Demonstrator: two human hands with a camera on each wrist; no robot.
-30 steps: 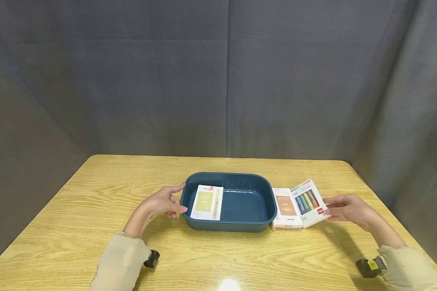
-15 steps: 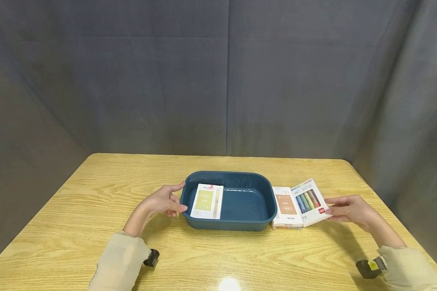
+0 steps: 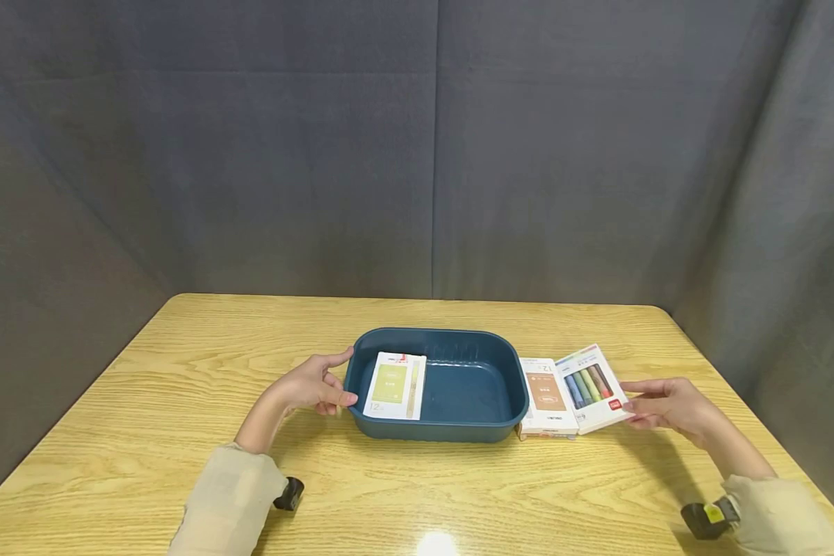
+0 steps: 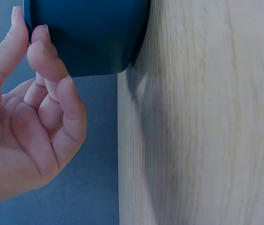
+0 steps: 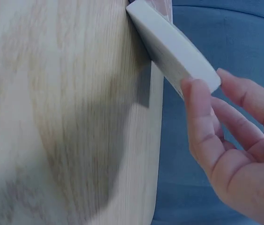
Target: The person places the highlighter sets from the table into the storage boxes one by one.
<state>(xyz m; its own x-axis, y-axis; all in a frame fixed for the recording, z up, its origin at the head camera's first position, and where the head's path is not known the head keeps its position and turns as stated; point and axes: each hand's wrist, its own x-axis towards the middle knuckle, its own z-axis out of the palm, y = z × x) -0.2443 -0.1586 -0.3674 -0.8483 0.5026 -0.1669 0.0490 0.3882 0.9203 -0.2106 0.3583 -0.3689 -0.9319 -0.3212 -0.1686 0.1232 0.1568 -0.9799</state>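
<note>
My left hand (image 3: 310, 384) pinches the left rim of a dark blue plastic basin (image 3: 466, 423); in the left wrist view, the thumb and forefinger of the left hand (image 4: 38, 122) lie on either side of the basin's rim (image 4: 28, 21). Inside the basin, at its left, lies a white box with a green panel (image 3: 391, 384). To the right, my right hand (image 3: 677, 411) pinches the edge of a white box of coloured sticks (image 3: 587, 390). That box tilts, its right end raised and its left side against a white box with an orange panel (image 3: 547, 392).
The orange-panelled box stands close against the basin's right side. Everything sits on a wood-grain table (image 3: 424, 490), with a grey curtain (image 3: 306, 185) behind it and at both sides. Both sleeves carry a black wrist camera (image 3: 289, 494).
The right hand and the box of coloured sticks have shifted only very slightly. My left hand, the basin and the other boxes hold their places.
</note>
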